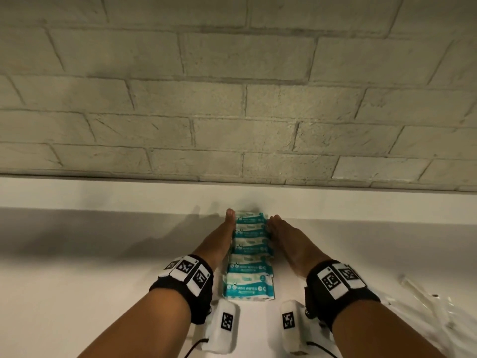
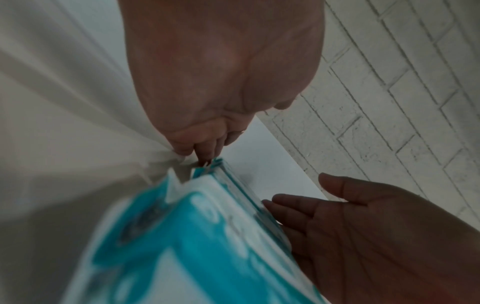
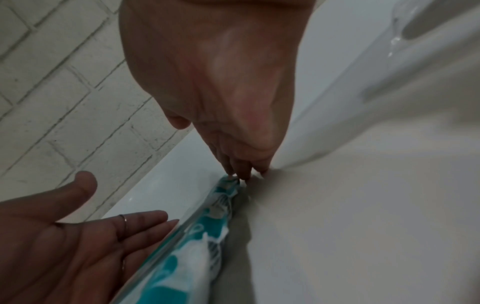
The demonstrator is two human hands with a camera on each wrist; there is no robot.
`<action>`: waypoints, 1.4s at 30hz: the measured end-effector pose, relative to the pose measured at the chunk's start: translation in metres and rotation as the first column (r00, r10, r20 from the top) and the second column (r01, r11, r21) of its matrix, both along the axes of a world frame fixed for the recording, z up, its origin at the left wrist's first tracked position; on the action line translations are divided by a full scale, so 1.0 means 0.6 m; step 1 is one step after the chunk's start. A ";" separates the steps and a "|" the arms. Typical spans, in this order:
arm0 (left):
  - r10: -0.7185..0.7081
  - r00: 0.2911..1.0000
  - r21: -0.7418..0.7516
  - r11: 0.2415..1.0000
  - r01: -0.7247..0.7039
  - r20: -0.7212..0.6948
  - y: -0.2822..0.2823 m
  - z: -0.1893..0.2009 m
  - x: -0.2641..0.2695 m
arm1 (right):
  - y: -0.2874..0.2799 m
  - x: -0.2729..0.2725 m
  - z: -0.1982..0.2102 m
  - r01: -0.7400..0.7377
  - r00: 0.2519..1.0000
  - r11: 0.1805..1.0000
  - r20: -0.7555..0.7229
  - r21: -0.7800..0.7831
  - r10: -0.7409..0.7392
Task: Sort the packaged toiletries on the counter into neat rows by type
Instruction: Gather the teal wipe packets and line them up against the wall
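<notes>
Several teal-and-white mini wipes packs [image 1: 248, 257] lie overlapped in one row on the white counter [image 1: 77, 275], running from near me toward the wall. My left hand [image 1: 219, 236] lies flat along the row's left side, its straight fingers [image 2: 207, 148] touching the pack edges [image 2: 182, 236]. On the other side my right hand [image 1: 289, 241] mirrors it, fingers [image 3: 239, 166] straight against the packs [image 3: 207, 236]. Each wrist view also shows the opposite hand, palm open: the right hand [image 2: 363, 226] and the left hand [image 3: 78, 236], which wears a thin ring.
A grey brick wall [image 1: 232, 99] rises behind a raised white ledge [image 1: 103, 192] just past the row's far end. Clear plastic wrapping [image 1: 426, 303] lies on the counter at the right.
</notes>
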State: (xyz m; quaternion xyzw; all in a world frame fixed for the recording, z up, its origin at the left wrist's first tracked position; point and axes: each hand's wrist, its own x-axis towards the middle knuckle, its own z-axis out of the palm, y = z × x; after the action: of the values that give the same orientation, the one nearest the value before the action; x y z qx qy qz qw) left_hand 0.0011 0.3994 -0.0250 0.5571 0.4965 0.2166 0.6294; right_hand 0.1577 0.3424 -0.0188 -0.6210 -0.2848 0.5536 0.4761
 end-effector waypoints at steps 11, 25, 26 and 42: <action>0.003 0.997 -0.028 1.000 -0.001 0.075 -0.059 -0.021 -0.056 | -0.067 0.017 -0.012 -0.041 0.987 0.995 0.154 -0.093 0.055; -0.057 0.991 -0.050 0.997 0.063 0.121 -0.095 -0.038 -0.053 | -0.113 -0.024 0.025 -0.387 0.903 0.921 0.184 -0.043 0.388; -0.061 0.990 -0.053 0.996 0.068 0.127 -0.098 -0.039 -0.059 | -0.119 -0.023 0.024 -0.452 0.864 0.889 0.209 -0.074 0.457; -0.010 0.968 -0.110 0.993 0.039 0.250 -0.104 -0.038 -0.048 | -0.097 -0.057 -0.028 -0.383 0.344 0.857 0.808 -0.346 0.479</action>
State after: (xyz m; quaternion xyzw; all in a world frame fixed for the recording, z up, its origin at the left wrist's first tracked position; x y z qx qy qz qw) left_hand -0.0277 0.3369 -0.0479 0.4949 0.4180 0.2485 0.7201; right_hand 0.1236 0.2844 -0.0356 -0.7374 -0.6126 0.2759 0.0695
